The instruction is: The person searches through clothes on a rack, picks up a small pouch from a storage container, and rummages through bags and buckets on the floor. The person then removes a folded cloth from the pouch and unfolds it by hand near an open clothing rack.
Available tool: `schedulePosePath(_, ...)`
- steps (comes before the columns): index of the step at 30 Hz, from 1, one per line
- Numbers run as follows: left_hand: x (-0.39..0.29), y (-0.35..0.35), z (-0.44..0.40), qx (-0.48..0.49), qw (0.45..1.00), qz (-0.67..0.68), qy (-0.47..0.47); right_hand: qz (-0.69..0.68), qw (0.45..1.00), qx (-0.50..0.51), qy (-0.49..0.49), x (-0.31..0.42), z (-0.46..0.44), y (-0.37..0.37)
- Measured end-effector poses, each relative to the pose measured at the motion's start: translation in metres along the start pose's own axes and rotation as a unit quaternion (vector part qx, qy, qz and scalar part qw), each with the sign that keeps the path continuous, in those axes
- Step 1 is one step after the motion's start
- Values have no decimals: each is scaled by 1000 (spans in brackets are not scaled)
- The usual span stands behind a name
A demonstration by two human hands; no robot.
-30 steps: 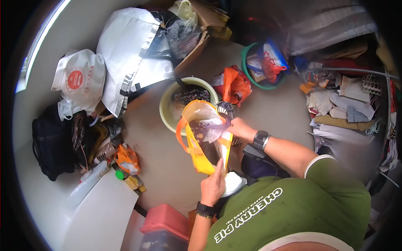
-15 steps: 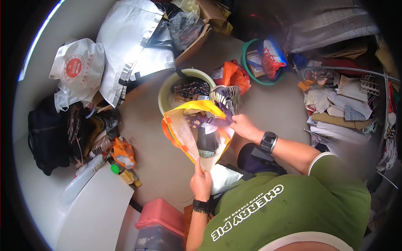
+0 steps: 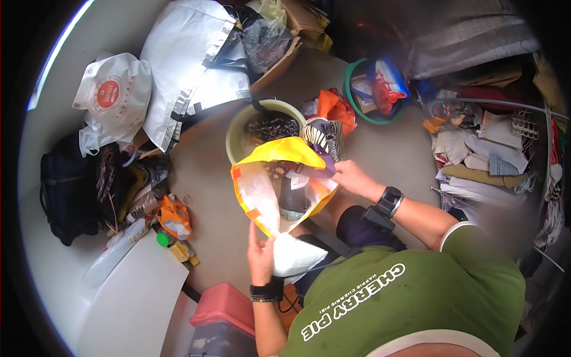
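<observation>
At the yellow bag (image 3: 290, 150), mouth gaping: right hand (image 3: 355, 179), pinching purple cloth (image 3: 324, 168) beside its right rim; left hand (image 3: 260, 260), fingers by its near-left rim, grip unclear. Pale green bucket (image 3: 234, 135), beyond the bag. Advisable: support opposite rims, mouth spread, contents visible.

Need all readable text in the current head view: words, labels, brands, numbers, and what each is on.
"CHERRY PIE": large white letters on the green shirt.
"HAPPIE CHERRIE PIE!": small line on the same shirt.
White plastic bag: red print and round emblem, too blurred.
White tag inside the yellow bag: marks too small.
No numbers legible.
</observation>
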State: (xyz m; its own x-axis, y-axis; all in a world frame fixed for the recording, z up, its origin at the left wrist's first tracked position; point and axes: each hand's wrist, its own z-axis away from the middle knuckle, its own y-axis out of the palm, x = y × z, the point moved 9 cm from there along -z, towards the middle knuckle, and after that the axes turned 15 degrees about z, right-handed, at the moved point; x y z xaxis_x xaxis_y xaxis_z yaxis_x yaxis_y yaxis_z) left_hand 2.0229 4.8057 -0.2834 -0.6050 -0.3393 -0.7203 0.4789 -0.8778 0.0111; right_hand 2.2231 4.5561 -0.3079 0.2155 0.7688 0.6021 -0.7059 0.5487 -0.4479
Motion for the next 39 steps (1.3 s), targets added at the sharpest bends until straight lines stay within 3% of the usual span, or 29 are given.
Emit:
schedulePosePath(2,5,-29,-5,-16,995,84,-47,18,1000,3,-13,4,2,-4)
schedulePosePath(5,24,-54,-14,12,990,-4,-142,28,999,11,-38,6,6,-7)
schedulePosePath(6,40,-65,-22,44,979,-97,-172,32,999,19,-39,3,7,-6)
schedulePosePath(11,61,-11,-52,116,958,162,-205,38,996,56,-65,7,15,-9)
schedulePosePath(14,44,31,-57,166,914,315,-193,43,992,39,-110,14,22,-13)
schedulePosePath(17,67,33,-59,114,821,488,-273,39,990,51,-128,5,22,-6)
schedulePosePath(18,91,24,-70,119,876,403,-238,73,985,35,-154,-3,21,-1)
schedulePosePath(19,91,24,-69,58,883,406,-229,84,983,39,-157,-1,24,1)
schedulePosePath(21,74,5,-66,-50,965,205,-155,105,980,43,-163,6,29,7)
schedulePosePath(22,60,1,-63,-79,975,153,-139,145,977,58,-147,7,30,9)
schedulePosePath(25,37,-1,-82,26,997,-32,65,141,978,75,-133,22,37,-2)
schedulePosePath(26,28,1,-84,53,970,-195,138,145,976,65,-149,16,31,0)
schedulePosePath(29,48,1,-88,84,970,-229,-12,126,980,46,-148,9,26,-9)
schedulePosePath(31,49,12,-78,111,984,-110,-89,127,983,49,-120,11,27,-18)
schedulePosePath(33,41,8,-73,75,988,-134,-31,139,981,49,-126,16,27,-23)
schedulePosePath(36,51,11,-71,22,1000,16,-9,138,979,41,-141,19,26,-15)
schedulePosePath(39,67,30,-61,83,969,140,-187,106,983,19,-150,24,26,-20)
